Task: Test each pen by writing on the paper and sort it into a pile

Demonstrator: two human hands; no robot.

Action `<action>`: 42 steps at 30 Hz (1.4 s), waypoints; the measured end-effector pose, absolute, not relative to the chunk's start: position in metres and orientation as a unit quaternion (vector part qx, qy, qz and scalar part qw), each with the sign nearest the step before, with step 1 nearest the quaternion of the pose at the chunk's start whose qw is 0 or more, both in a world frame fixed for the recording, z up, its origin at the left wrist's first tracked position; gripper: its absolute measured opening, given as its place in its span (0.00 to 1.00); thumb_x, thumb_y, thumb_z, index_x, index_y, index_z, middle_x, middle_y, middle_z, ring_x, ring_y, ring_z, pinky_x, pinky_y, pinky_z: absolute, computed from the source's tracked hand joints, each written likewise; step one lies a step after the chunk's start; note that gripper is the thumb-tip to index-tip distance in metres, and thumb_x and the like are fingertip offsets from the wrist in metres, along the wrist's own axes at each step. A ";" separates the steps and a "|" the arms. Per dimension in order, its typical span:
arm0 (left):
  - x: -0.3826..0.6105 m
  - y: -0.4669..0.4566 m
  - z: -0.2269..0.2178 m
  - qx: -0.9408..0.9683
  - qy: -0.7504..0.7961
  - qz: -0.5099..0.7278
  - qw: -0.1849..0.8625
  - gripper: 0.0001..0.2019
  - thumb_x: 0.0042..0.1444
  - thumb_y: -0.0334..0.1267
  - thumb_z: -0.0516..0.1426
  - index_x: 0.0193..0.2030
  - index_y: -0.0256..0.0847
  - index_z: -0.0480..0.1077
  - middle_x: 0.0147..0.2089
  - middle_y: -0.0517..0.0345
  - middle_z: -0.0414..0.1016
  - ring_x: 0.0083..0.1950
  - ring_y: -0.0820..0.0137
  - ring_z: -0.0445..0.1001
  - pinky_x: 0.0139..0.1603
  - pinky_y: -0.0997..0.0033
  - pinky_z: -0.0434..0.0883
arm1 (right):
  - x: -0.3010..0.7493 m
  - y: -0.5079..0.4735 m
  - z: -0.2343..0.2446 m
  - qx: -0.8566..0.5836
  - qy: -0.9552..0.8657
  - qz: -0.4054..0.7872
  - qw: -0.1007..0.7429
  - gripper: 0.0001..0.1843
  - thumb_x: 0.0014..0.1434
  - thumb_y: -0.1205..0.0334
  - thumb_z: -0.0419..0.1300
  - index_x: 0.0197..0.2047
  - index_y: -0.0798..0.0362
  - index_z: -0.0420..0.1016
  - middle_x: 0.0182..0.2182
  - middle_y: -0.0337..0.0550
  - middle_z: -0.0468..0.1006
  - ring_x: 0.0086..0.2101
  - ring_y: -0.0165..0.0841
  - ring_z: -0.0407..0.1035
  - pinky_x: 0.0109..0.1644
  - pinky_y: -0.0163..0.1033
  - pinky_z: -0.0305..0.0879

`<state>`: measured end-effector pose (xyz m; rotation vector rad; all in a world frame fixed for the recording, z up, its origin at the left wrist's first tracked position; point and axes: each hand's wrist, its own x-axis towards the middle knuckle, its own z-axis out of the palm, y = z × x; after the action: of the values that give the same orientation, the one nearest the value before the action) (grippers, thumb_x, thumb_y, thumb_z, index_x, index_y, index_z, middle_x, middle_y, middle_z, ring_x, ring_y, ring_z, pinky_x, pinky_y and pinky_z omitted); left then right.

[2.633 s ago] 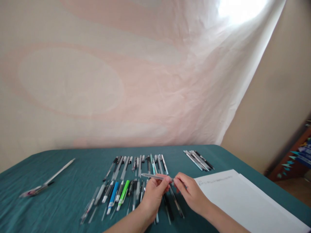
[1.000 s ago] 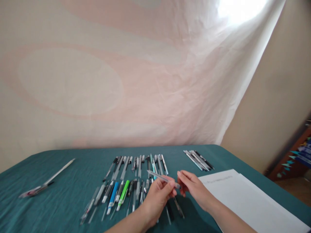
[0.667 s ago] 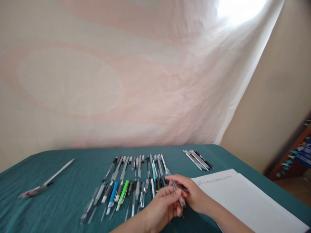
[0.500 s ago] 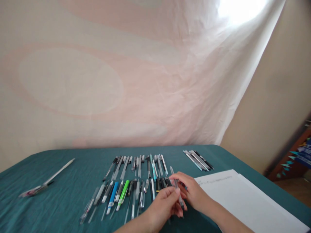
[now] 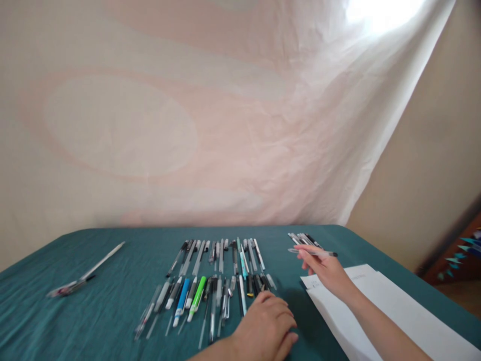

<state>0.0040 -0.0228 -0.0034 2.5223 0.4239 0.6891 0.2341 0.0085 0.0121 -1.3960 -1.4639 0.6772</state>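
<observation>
My right hand (image 5: 326,268) reaches out over the teal table and pinches a clear pen (image 5: 312,252) that lies crosswise, just above a small group of pens (image 5: 303,239) at the far right. Near the front edge, my left hand (image 5: 267,325) rests palm down on the cloth with fingers loosely curled and holds nothing. It sits beside the near row of a two-row spread of several pens (image 5: 218,273), among them a green pen (image 5: 197,298) and a blue pen (image 5: 182,301).
White paper sheets (image 5: 391,316) lie at the right under my right forearm. Two pens (image 5: 85,277) lie apart at the far left. A pale cloth backdrop (image 5: 188,115) hangs behind the teal table (image 5: 93,321). A wooden shelf (image 5: 462,250) stands off to the right.
Both hands held the clear pen over the spread. My right hand has carried it away to the far right group, and my left hand has dropped flat onto the table.
</observation>
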 end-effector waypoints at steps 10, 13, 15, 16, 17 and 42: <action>0.010 -0.017 -0.029 0.939 0.173 0.230 0.187 0.12 0.52 0.39 0.57 0.44 0.41 0.70 0.49 0.46 0.73 0.51 0.57 0.68 0.59 0.58 0.49 | 0.288 -0.002 -0.033 -0.620 -0.443 0.344 0.548 0.17 0.50 0.48 0.59 0.34 0.52 0.65 0.18 0.34 0.67 0.21 0.29 0.61 0.22 0.33 0.57; 0.009 -0.017 -0.028 0.943 0.169 0.228 0.174 0.13 0.52 0.40 0.57 0.45 0.41 0.70 0.49 0.46 0.72 0.49 0.57 0.69 0.58 0.58 0.51 | 0.301 -0.008 -0.037 -0.625 -0.449 0.336 0.543 0.14 0.51 0.50 0.59 0.33 0.52 0.66 0.20 0.36 0.68 0.22 0.29 0.62 0.25 0.34 0.58; 0.010 -0.017 -0.029 0.947 0.165 0.223 0.161 0.14 0.52 0.41 0.57 0.45 0.41 0.69 0.50 0.45 0.72 0.50 0.57 0.69 0.57 0.59 0.53 | 0.307 -0.011 -0.041 -0.632 -0.452 0.319 0.543 0.13 0.51 0.50 0.58 0.32 0.52 0.68 0.21 0.36 0.69 0.23 0.30 0.62 0.26 0.34 0.58; 0.009 -0.016 -0.030 0.950 0.163 0.217 0.154 0.14 0.52 0.41 0.57 0.45 0.40 0.69 0.50 0.45 0.71 0.50 0.57 0.68 0.57 0.60 0.53 | 0.309 -0.011 -0.044 -0.636 -0.451 0.310 0.544 0.13 0.51 0.51 0.58 0.31 0.52 0.68 0.20 0.36 0.69 0.23 0.30 0.62 0.27 0.34 0.58; 0.009 -0.015 -0.030 0.953 0.161 0.209 0.147 0.14 0.52 0.42 0.57 0.45 0.40 0.69 0.51 0.45 0.71 0.51 0.58 0.68 0.57 0.61 0.54 | 0.311 -0.012 -0.048 -0.639 -0.449 0.302 0.546 0.13 0.50 0.51 0.58 0.31 0.52 0.69 0.20 0.36 0.69 0.23 0.30 0.62 0.27 0.34 0.58; 0.003 -0.022 -0.010 0.969 0.182 0.134 0.101 0.14 0.58 0.44 0.51 0.47 0.40 0.65 0.55 0.54 0.67 0.56 0.67 0.63 0.62 0.65 0.52 | 0.326 -0.012 -0.061 -0.676 -0.474 0.266 0.497 0.12 0.51 0.52 0.57 0.33 0.52 0.69 0.21 0.37 0.71 0.25 0.32 0.65 0.31 0.35 0.59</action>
<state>0.0032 -0.0224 -0.0105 2.8622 0.5362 0.3966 0.3264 -0.0124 -0.0609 -1.6366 -1.1472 0.6452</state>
